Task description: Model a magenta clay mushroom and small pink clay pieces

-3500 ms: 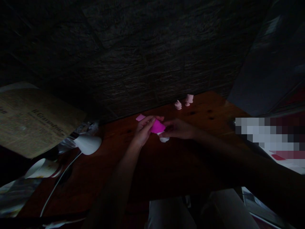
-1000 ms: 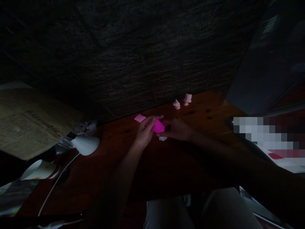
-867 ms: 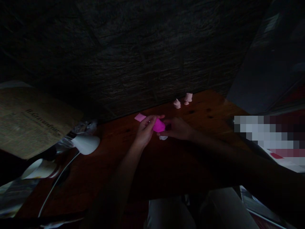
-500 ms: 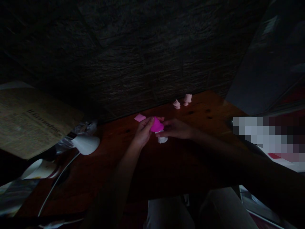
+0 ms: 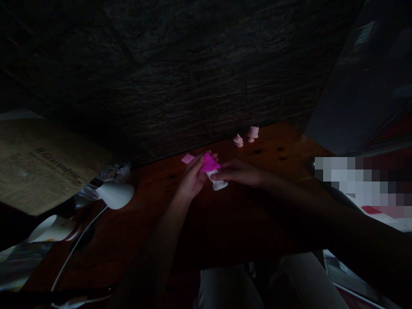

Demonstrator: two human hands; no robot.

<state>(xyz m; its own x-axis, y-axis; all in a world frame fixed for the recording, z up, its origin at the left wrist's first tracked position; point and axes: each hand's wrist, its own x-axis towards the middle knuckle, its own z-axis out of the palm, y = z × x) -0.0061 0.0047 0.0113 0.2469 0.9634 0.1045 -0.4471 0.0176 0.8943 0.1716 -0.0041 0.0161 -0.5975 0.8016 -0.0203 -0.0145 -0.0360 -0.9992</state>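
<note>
The left hand [image 5: 193, 177] holds the bright pink piece [image 5: 210, 162] in its grip, over the bench [image 5: 257, 214]. The white piece [image 5: 219, 185] extends from it, long axis towards near right; the right hand [image 5: 241, 172] lies nearer, its grip on it uncertain.

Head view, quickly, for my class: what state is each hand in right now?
Left hand: closed, holding the bright pink piece.
Right hand: touching the white piece; whether it grips cannot be told.
</note>
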